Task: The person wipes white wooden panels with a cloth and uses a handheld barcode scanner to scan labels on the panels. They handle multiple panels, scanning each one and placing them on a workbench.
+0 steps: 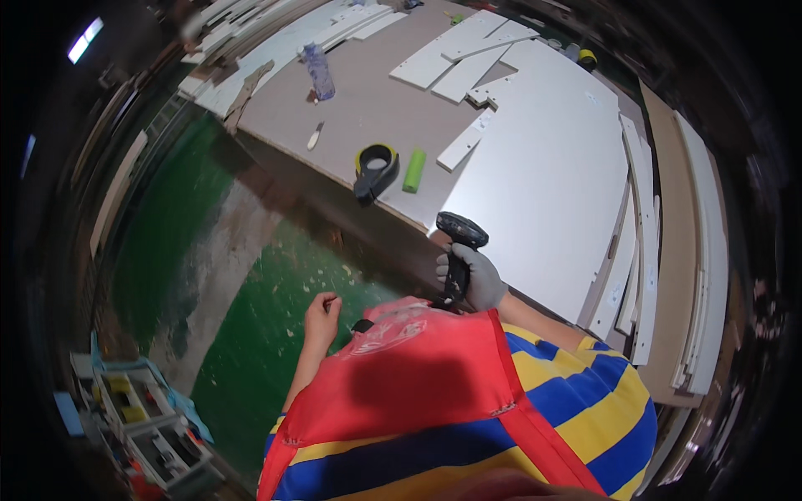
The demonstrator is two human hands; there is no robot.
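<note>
Drill [458,236], black, out in front of the red apron [409,359] and near the closest corner of the white panel [543,167]. Held in the right hand [482,277], grey-gloved, with fingers wrapped round the grip [456,280]. Off to the left, above the green floor [259,359]: the left hand [320,316], bare, curled nearly to a pinch; impossible to tell whether round anything small. Judging by the bulky head and slimmer grip, probably fairly heavy, weighted toward the top, and stiff all over. Likely sturdy, though perhaps at risk from a fall. Best taken by the grip, high up under the head, to stop any tipping; hard to tell which end to keep clear of. Probably not slippery in a glove. On the table [351,108], near the edge, tape [380,174] and a green roll [413,171]; farther off, a bottle [318,71].
</note>
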